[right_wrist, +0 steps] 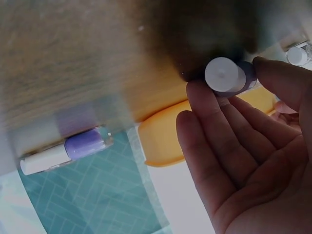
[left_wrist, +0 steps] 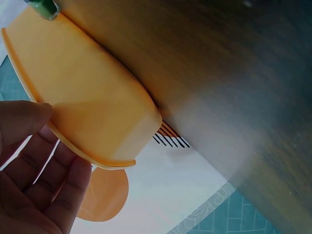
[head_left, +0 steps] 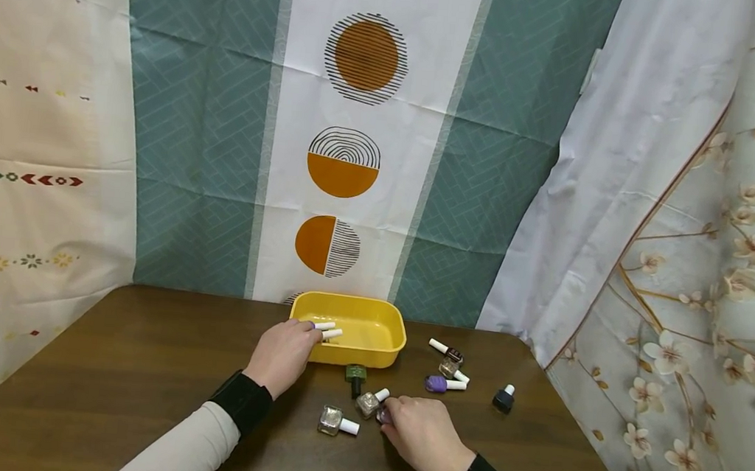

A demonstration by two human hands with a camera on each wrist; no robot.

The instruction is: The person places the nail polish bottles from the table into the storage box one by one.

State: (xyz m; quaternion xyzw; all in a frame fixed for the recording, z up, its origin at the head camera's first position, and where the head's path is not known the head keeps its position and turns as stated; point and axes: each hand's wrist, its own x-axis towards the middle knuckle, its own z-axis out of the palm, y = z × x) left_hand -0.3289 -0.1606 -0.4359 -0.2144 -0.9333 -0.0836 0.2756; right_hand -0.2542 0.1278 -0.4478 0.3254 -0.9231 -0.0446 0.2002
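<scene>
Head view: a yellow tub (head_left: pixel 348 357) stands on the desk (head_left: pixel 139 394); the left hand (head_left: pixel 284 354) is at the tub's left side, two white-capped bottles (head_left: pixel 333 333) just beside its fingers inside the tub; the right hand (head_left: pixel 425 431) is in front of the tub, toward its right, its fingers narrow about a light purple bottle (head_left: pixel 384 416) that they mostly hide; a green bottle (head_left: pixel 356 373) lies just in front of the tub, and two glitter bottles (head_left: pixel 330 419) lie farther in front; right of the tub are three more bottles (head_left: pixel 435 383), then a dark bottle (head_left: pixel 503 401).

Left wrist view: the thumb presses the tub's outer wall, the other fingers going behind its rim, gripping it.

Right wrist view: thumb and fingers pinch the light purple bottle in front of the tub, white cap toward the camera.
</scene>
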